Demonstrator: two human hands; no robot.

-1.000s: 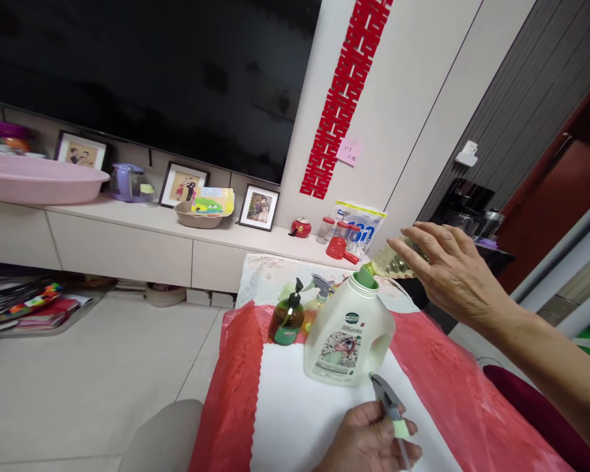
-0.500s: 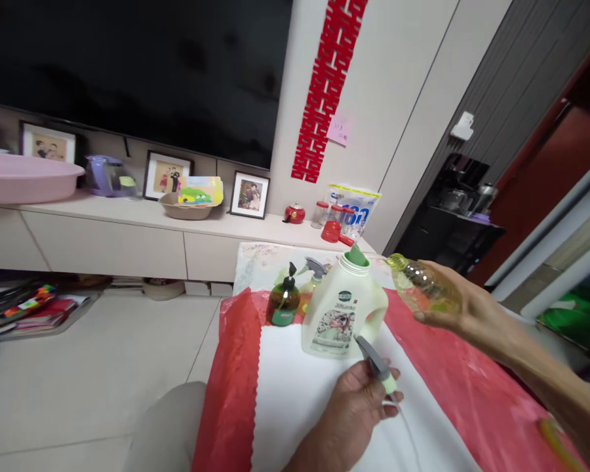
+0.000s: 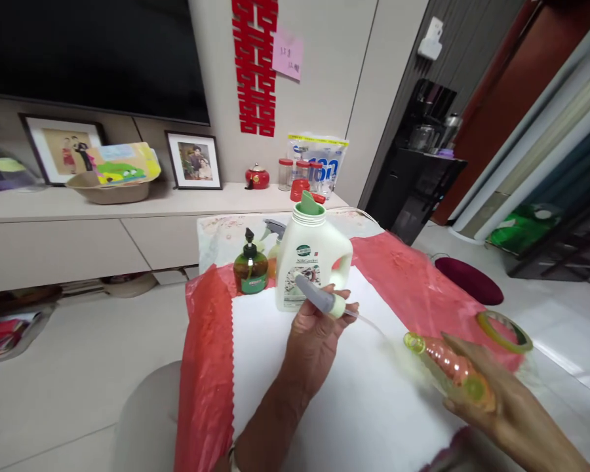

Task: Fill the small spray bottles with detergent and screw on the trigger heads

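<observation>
My left hand, over the front of the table, is closed round a grey trigger spray head with a pale collar. A thin clear dip tube trails from it to the right. My right hand grips a clear yellowish spray bottle, its neck uncovered and tilted to the left, with an orange-and-green pattern on it. Just behind my left hand, a large white detergent jug stands upright with a green spout in its mouth. Left of the jug stand a brown-green pump bottle and a partly hidden spray bottle.
White paper lies over red plastic sheeting on the table. A roll of tape rests at the right edge. Behind, a low cabinet carries framed photos, a red pot, red-lidded jars and a bowl.
My right hand has brought the bottle down and nearer, its neck still pointing left. My left hand has raised the spray head slightly. The view has turned to the right.
</observation>
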